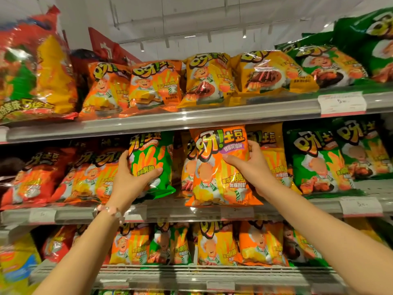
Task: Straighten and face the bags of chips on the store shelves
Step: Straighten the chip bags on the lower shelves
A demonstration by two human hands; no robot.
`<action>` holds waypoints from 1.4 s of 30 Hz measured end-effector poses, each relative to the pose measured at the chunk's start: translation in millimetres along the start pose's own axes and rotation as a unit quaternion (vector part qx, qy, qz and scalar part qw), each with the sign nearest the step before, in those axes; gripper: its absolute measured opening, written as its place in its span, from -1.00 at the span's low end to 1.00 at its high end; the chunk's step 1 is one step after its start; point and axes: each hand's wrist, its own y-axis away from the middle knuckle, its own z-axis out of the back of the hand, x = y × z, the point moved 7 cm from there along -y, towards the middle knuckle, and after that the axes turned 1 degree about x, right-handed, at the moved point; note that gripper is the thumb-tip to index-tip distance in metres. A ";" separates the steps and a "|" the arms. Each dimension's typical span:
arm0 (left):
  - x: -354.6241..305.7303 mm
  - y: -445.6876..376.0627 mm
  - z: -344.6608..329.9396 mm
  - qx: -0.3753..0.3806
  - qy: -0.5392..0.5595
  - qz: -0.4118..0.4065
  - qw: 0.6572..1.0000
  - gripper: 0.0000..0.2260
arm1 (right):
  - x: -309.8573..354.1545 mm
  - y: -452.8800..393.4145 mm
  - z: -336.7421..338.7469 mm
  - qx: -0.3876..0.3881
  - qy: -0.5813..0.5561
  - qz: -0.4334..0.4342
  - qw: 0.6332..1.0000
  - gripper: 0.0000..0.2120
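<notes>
Midway: left hand (136, 179) grips green bag (153, 165), right hand (251, 167) orange bag (221, 167); top-shelf bags (255, 71) at 12 o'clock slumped.

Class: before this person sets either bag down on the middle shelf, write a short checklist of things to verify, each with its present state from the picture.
1. Left hand grips the green bag: ok.
2. Right hand grips the orange bag: ok.
3. Orange bag faces front, logo readable: ok.
4. Green bag sits squarely: not ok, tilted and turned.
5. Orange bag behind the middle shelf edge: not ok, overhangs.
6. Space behind the bags: cannot tell.
</notes>
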 end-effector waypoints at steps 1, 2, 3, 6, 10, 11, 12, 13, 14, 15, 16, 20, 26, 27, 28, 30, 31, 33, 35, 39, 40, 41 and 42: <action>-0.5 3.1 6.5 -0.003 -0.003 -0.004 1.000 -0.02 | -0.4 -0.8 -5.7 0.004 0.005 0.000 1.000 -0.27; -1.2 6.1 14.0 -0.008 -0.016 -0.012 1.000 -0.01 | 0.2 -1.3 -12.5 0.009 0.012 0.002 1.000 -0.27; -1.7 9.1 22.4 -0.013 -0.037 -0.022 0.999 -0.01 | 1.3 -1.7 -19.8 0.014 0.018 0.006 1.000 -0.28; -1.3 16.9 46.9 -0.037 -0.099 -0.045 0.993 -0.01 | 5.2 -3.6 -47.3 0.031 0.031 0.009 0.999 -0.33; 3.5 25.5 79.3 -0.091 -0.148 -0.056 0.983 0.00 | 10.6 -3.5 -95.1 0.056 0.061 0.011 0.996 -0.40; 5.2 27.2 86.2 -0.101 -0.156 -0.053 0.981 0.00 | 13.0 -3.9 -106.1 0.057 0.071 0.017 0.996 -0.41; 7.4 28.5 92.4 -0.108 -0.160 -0.049 0.980 0.01 | 16.2 -5.1 -115.9 0.051 0.087 0.025 0.995 -0.40; 10.0 29.4 98.3 -0.112 -0.160 -0.045 0.980 0.01 | 19.4 -7.5 -124.7 0.043 0.108 0.032 0.993 -0.37; 12.4 30.2 103.2 -0.114 -0.157 -0.041 0.980 0.02 | 21.9 -10.7 -132.9 0.036 0.126 0.033 0.991 -0.33; 14.6 31.1 107.6 -0.115 -0.153 -0.037 0.981 0.02 | 23.2 -13.8 -141.1 0.033 0.141 0.028 0.989 -0.29; 16.7 32.3 111.0 -0.115 -0.150 -0.034 0.981 0.02 | 23.1 -16.8 -149.3 0.033 0.151 0.020 0.988 -0.25; 21.1 37.9 119.7 -0.112 -0.147 -0.026 0.982 0.04 | 15.5 -23.0 -180.5 0.047 0.146 0.001 0.988 -0.20; 20.7 39.2 125.5 -0.101 -0.122 -0.030 0.987 0.09 | -0.7 -19.0 -202.5 0.030 0.170 0.010 0.985 -0.17; 20.3 39.0 124.9 -0.099 -0.123 -0.034 0.987 0.07 | -1.6 -17.7 -203.9 0.027 0.178 0.019 0.983 -0.17; 19.7 39.1 123.5 -0.095 -0.124 -0.037 0.987 0.06 | -2.3 -16.7 -205.2 0.025 0.185 0.027 0.982 -0.16; 17.7 40.6 118.8 -0.088 -0.128 -0.040 0.987 0.07 | -3.3 -16.5 -207.3 0.028 0.192 0.035 0.980 -0.16; 16.6 41.2 115.9 -0.084 -0.128 -0.040 0.987 0.08 | -3.6 -17.4 -207.9 0.031 0.195 0.036 0.980 -0.16; 15.1 42.3 109.9 -0.072 -0.121 -0.042 0.989 0.08 | -4.2 -20.2 -207.9 0.039 0.203 0.031 0.978 -0.17; 14.4 42.4 105.8 -0.063 -0.117 -0.041 0.990 0.08 | -4.8 -24.1 -207.0 0.051 0.203 0.021 0.978 -0.18; 12.9 41.9 106.8 -0.087 -0.134 -0.038 0.986 0.09 | -9.1 -27.6 -207.9 0.090 0.202 0.013 0.975 -0.11; 12.5 41.6 108.2 -0.098 -0.142 -0.038 0.984 0.09 | -10.9 -26.9 -208.9 0.103 0.205 0.011 0.973 -0.07; 12.4 41.2 109.8 -0.108 -0.149 -0.037 0.982 0.08 | -12.4 -26.0 -209.8 0.114 0.208 0.009 0.971 -0.02; 12.6 40.9 111.2 -0.116 -0.153 -0.036 0.981 0.07 | -13.4 -25.1 -210.3 0.122 0.210 0.007 0.970 0.01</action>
